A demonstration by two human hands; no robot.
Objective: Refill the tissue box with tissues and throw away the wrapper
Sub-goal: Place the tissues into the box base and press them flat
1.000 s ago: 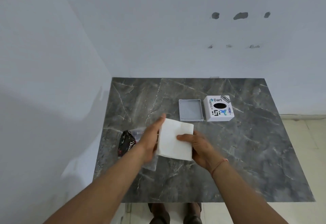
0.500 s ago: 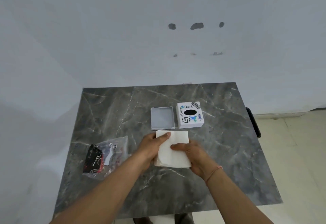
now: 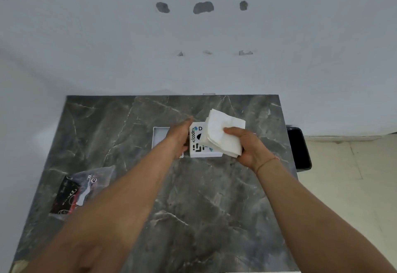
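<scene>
Grey marble table against a white wall. Our right hand is clamped on the tissues, holding them over the right half of the box. Our left hand is against the box's left side, can't tell if it's gripping. Wrapper sits near the left edge, well apart.

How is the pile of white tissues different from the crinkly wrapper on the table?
The tissues are plain white; the wrapper is clear plastic with black and red print. The tissues are held up in the right hand above the tissue box; the wrapper lies untouched at the table's left edge. The tissues form a thick stack; the wrapper looks flat and crumpled.
</scene>
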